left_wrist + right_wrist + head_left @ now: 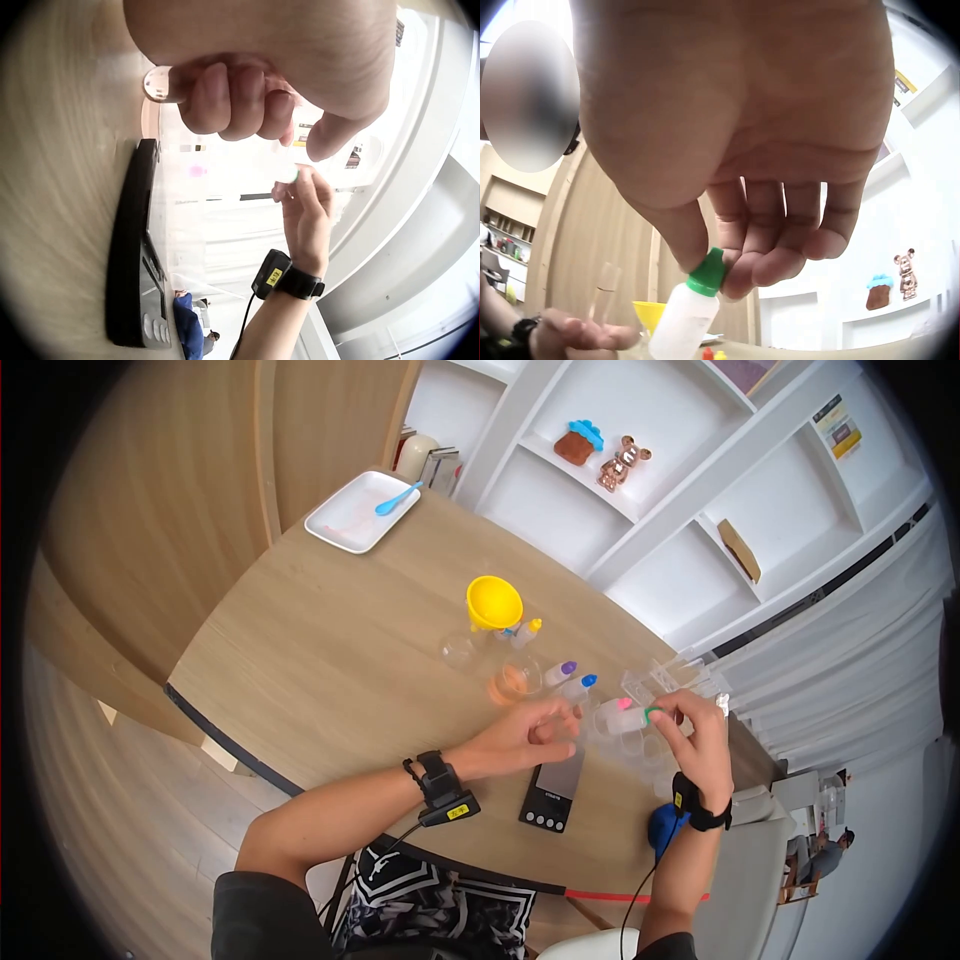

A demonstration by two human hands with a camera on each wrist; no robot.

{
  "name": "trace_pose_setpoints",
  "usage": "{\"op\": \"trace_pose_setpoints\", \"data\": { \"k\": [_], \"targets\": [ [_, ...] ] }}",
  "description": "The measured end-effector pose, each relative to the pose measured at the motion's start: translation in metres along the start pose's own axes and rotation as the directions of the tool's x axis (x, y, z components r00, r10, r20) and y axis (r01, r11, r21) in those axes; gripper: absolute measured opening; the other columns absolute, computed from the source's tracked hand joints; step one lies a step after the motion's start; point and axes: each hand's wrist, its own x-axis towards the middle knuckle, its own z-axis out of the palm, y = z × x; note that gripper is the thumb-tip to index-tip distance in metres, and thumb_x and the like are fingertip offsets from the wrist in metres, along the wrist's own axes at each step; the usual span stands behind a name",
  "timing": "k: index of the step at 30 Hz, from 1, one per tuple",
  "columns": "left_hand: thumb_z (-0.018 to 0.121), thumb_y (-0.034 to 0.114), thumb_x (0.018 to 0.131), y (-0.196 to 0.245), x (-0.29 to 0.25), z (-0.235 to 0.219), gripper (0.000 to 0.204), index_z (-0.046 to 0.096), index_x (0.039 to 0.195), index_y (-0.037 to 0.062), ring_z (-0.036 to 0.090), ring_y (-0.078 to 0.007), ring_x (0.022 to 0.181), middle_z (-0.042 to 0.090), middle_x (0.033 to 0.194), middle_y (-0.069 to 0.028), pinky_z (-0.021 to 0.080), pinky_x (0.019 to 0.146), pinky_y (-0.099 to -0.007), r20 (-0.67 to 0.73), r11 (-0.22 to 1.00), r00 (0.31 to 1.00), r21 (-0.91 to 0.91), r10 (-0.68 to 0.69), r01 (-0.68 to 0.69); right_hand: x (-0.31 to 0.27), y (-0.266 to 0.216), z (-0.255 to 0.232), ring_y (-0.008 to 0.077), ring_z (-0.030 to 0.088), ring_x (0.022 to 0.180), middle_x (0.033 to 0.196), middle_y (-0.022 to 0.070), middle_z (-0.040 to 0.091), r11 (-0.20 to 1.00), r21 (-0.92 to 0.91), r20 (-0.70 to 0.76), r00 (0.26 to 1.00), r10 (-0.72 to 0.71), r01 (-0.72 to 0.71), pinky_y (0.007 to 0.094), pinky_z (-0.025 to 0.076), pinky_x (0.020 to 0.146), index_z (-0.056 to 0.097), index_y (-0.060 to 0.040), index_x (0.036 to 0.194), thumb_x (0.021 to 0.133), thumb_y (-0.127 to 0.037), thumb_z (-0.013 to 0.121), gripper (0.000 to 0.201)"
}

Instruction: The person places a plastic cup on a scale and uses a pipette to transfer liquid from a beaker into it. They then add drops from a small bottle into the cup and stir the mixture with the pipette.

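My right hand (700,745) pinches the green cap (707,274) of a white squeeze bottle (681,324) between thumb and forefinger, and the bottle hangs tilted. The fingers of my left hand (525,738) are curled round a slim clear tube (604,289), whose end (157,84) sticks out beside the fingers in the left wrist view. The tube and the bottle are apart. Below my left hand lies a black digital scale (547,810). A pink-capped bottle (622,704) stands close to the green-capped one in the head view.
Bottles with purple (568,668), blue (589,680) and yellow (536,625) caps stand beyond my hands, near a yellow funnel (495,602) and an orange-tinted clear cup (513,680). Clear racks (660,682) are at the right. A white tray (335,530) with a blue spoon (395,502) sits far left.
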Motion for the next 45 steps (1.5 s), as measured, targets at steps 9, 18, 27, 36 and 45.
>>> {"op": "trace_pose_setpoints", "data": {
  "k": [9,18,27,36,45],
  "targets": [
    [0.082,0.016,0.092,0.005,-0.003,0.006,0.022,0.065,0.102,0.0061,0.028,-0.0047,0.067,0.027,0.074,0.0098,0.028,0.061,-0.024,0.099,0.995,0.99,0.033,-0.097,0.094,-0.027,-0.039,0.03,0.024,0.06,0.061,0.078,0.0121,0.065,0.997,0.037,0.026,0.997,-0.074,0.073,0.0367,0.049,0.059,0.071,0.0032,0.092,0.089,-0.009,0.08,0.015],
    [0.079,0.018,0.097,-0.008,-0.001,0.001,0.038,0.046,0.079,0.0107,0.028,-0.0052,0.068,0.025,0.074,0.0091,0.03,0.063,-0.0246,0.103,0.986,0.989,0.138,-0.106,0.091,-0.032,-0.042,0.032,0.033,0.066,0.088,0.098,0.0122,0.068,0.963,-0.021,0.039,0.962,-0.269,0.27,0.041,0.052,0.076,0.071,-0.0011,0.101,0.084,0.006,0.073,0.018],
    [0.078,0.025,0.097,-0.011,-0.001,0.004,0.033,0.071,0.118,-0.0005,0.031,-0.0048,0.065,0.029,0.07,0.0086,0.028,0.059,-0.0267,0.162,0.995,0.984,0.085,-0.07,0.057,-0.035,-0.052,0.032,0.0325,0.067,0.092,0.104,0.0132,0.069,0.987,0.05,-0.026,0.988,-0.149,0.15,0.0415,0.053,0.079,0.073,-0.0002,0.1,0.078,0.002,0.08,0.023],
    [0.076,0.022,0.1,-0.016,-0.001,0.003,0.032,0.069,0.122,0.0011,0.028,-0.0031,0.067,0.029,0.073,0.01,0.027,0.061,-0.0247,0.161,0.992,0.983,0.106,-0.091,0.075,-0.039,-0.038,0.035,0.0283,0.068,0.089,0.098,0.0132,0.07,0.969,0.129,0.025,0.977,-0.214,0.209,0.0368,0.053,0.077,0.076,0.0003,0.101,0.079,0.003,0.079,0.023],
    [0.076,0.024,0.1,-0.01,-0.001,0.004,0.031,0.072,0.122,0.0024,0.027,-0.003,0.064,0.028,0.07,0.0105,0.024,0.059,-0.0255,0.183,0.99,0.979,0.124,-0.094,0.072,-0.044,-0.043,0.036,0.0286,0.069,0.085,0.101,0.0116,0.071,0.992,0.117,0.005,0.999,-0.053,0.052,0.036,0.055,0.075,0.075,0.0005,0.101,0.083,0.005,0.077,0.019]
  ]
}}
